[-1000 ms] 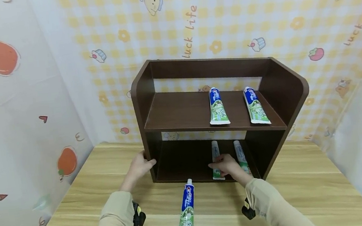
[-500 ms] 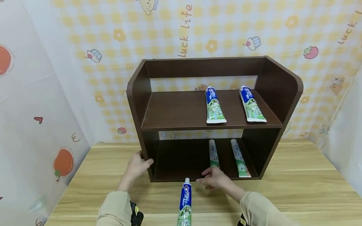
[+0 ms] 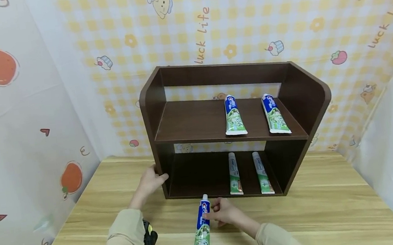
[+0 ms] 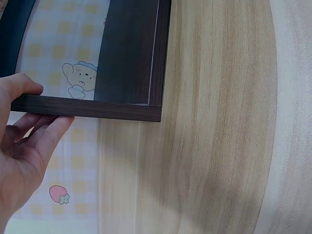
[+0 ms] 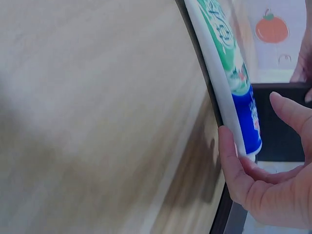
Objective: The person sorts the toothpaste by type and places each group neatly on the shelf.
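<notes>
A blue, green and white toothpaste tube (image 3: 201, 236) lies on the table just in front of a dark brown two-tier shelf (image 3: 196, 120). My right hand (image 3: 226, 212) is at its cap end; in the right wrist view the fingertips (image 5: 228, 141) touch the tube's edge, while the thumb stands apart above it. My left hand (image 3: 149, 184) grips the shelf's left side panel (image 4: 92, 107), thumb on the inner face and fingers outside. Two toothpaste tubes lie on the upper tier, the left one (image 3: 234, 117) and the right one (image 3: 274, 115).
On the lower tier lie two more tubes, one nearer the middle (image 3: 234, 175) and one near the right wall (image 3: 262, 173). The wood-grain table (image 3: 325, 209) extends around the shelf. A patterned backdrop cloth (image 3: 243, 22) hangs behind.
My right hand has let go of the tube on the lower tier and moved left and forward off the shelf to the tube on the table. My left hand keeps its hold on the panel.
</notes>
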### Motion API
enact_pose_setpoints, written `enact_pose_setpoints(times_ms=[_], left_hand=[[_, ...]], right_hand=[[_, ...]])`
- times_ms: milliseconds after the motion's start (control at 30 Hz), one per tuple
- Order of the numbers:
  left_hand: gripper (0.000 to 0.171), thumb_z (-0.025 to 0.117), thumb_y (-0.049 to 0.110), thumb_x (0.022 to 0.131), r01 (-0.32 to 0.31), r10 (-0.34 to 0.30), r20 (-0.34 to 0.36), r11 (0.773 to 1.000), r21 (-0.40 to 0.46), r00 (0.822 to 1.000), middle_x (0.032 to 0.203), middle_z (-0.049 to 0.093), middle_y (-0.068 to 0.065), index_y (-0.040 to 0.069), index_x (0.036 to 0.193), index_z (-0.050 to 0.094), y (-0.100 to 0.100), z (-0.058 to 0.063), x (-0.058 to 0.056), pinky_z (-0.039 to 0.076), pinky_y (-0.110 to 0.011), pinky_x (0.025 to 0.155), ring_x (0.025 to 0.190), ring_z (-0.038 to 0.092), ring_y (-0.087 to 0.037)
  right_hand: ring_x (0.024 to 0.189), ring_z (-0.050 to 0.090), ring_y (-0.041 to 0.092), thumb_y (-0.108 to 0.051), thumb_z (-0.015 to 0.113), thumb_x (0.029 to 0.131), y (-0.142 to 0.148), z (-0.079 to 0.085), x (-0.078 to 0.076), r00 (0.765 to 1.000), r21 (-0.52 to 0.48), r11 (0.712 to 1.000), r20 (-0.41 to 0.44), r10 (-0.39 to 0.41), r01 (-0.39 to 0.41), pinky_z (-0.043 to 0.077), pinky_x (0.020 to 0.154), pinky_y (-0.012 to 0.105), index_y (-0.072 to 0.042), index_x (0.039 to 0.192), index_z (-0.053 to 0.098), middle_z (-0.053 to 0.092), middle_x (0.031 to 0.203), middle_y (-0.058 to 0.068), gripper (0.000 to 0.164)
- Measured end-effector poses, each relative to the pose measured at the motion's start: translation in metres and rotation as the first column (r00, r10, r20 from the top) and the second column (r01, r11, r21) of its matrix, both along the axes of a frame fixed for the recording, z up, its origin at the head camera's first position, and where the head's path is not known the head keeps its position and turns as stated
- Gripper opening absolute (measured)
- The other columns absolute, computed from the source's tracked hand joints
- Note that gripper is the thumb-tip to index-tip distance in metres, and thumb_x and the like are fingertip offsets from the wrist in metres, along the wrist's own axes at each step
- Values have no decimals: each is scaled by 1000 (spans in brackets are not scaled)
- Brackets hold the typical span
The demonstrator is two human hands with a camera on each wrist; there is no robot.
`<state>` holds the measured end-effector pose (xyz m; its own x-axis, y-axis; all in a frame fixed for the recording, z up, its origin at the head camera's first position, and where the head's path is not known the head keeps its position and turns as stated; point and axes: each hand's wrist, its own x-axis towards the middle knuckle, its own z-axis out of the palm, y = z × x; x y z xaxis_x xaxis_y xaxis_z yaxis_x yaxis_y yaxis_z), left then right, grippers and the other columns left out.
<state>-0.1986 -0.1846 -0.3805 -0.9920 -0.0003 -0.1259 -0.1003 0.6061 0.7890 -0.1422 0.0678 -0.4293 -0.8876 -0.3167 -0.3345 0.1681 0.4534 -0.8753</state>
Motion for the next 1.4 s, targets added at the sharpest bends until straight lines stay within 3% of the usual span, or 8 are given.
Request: enact_pose_setpoints(times_ms=[200, 400, 600, 867, 1067, 1200, 1300, 1400], left_hand=[[39, 54, 16, 87, 0, 0, 7, 1000, 12, 1000, 86, 53, -12, -7, 118, 46, 1, 2, 1, 41, -27, 57, 67, 46, -18], [55, 53, 17, 87, -3, 3, 14, 1000, -9, 1000, 85, 53, -12, -11, 131, 34, 0, 2, 0, 43, -28, 61, 67, 46, -17], [64, 53, 18, 87, -1, 1, 8, 999, -42, 1000, 111, 53, -26, -14, 136, 25, -2, 1, 0, 46, -34, 74, 84, 51, -23], [66, 53, 18, 88, 14, -14, 9, 999, -37, 1000, 127, 44, -32, -14, 137, 23, -1, 2, 2, 46, -45, 86, 102, 51, -32], [67, 53, 19, 88, 13, -12, 32, 1000, -21, 999, 123, 47, -29, -14, 137, 21, 0, -2, 2, 46, -43, 84, 95, 52, -29], [66, 53, 19, 88, 4, -4, 29, 1000, -9, 1000, 94, 57, -17, -13, 137, 22, -1, -3, 1, 47, -35, 75, 78, 52, -21], [68, 53, 19, 88, 2, -2, 34, 1000, 7, 999, 73, 48, -4, -13, 138, 21, -1, -2, 1, 45, -31, 69, 63, 45, -16], [71, 52, 21, 88, 3, -3, 45, 1000, 3, 999, 73, 48, -4, -12, 139, 17, -2, -1, 1, 45, -34, 73, 63, 45, -16]], right_hand=[[65, 54, 16, -14, 73, 75, -7, -3, 7, 1000, 29, 1000, -15, 5, -5, 54, 56, 30, 14, 111, 47, 44, 86, 9, 53], [58, 54, 14, -13, 74, 74, -18, -8, 13, 999, 52, 999, -49, -12, 15, 52, 51, 28, 8, 98, 51, 49, 82, 10, 40], [64, 56, 19, -12, 72, 73, -33, -10, 17, 994, 78, 993, -60, -88, 92, 52, 49, 28, 14, 112, 41, 46, 92, 19, 56], [47, 58, 20, -7, 71, 70, -37, -11, 18, 994, 58, 993, -39, -97, 100, 50, 41, 29, 9, 96, 44, 55, 69, 15, 41], [46, 60, 21, -5, 71, 68, -33, -8, 18, 997, 23, 997, 15, -70, 70, 51, 42, 30, 8, 89, 47, 57, 67, 15, 34], [52, 62, 23, -4, 70, 71, -31, 0, 17, 997, 24, 998, 28, -66, 65, 52, 44, 31, 7, 93, 46, 57, 71, 16, 34], [54, 62, 22, -5, 70, 72, -29, 7, 16, 998, 39, 998, 36, -54, 52, 52, 45, 30, 8, 98, 45, 57, 74, 15, 38], [56, 63, 22, -6, 70, 72, -25, 16, 16, 999, 43, 998, 40, -37, 35, 52, 46, 30, 9, 102, 44, 57, 76, 15, 42]])
